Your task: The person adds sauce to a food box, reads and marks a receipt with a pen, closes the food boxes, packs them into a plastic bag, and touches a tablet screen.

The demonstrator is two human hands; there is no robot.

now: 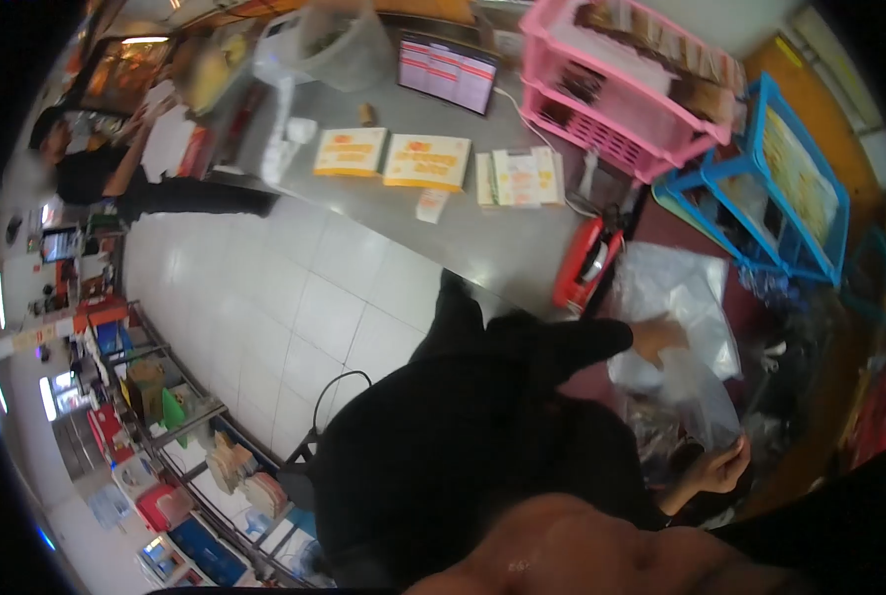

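Observation:
A translucent plastic bag (701, 397) stretches between my two hands at the right of the view. My left hand (656, 339), the upper one, is closed at the bag's top end; its fingers are partly blurred. Lower down, my right hand (722, 468) pinches the other end between thumb and fingers. Beneath and behind the left hand lies a stack of clear plastic bags (676, 283) on a dark red surface (587, 382). More crumpled clear plastic (651, 426) is by the right hand.
A red stapler-like tool (587, 266) lies near the left hand. Yellow-and-white boxes (428, 162), paper slips (522, 178) and a screen (447, 74) stand on the metal counter (363, 203). Pink baskets (621, 119) and a blue basket (760, 198) are beyond. Another person (96, 174) stands far left.

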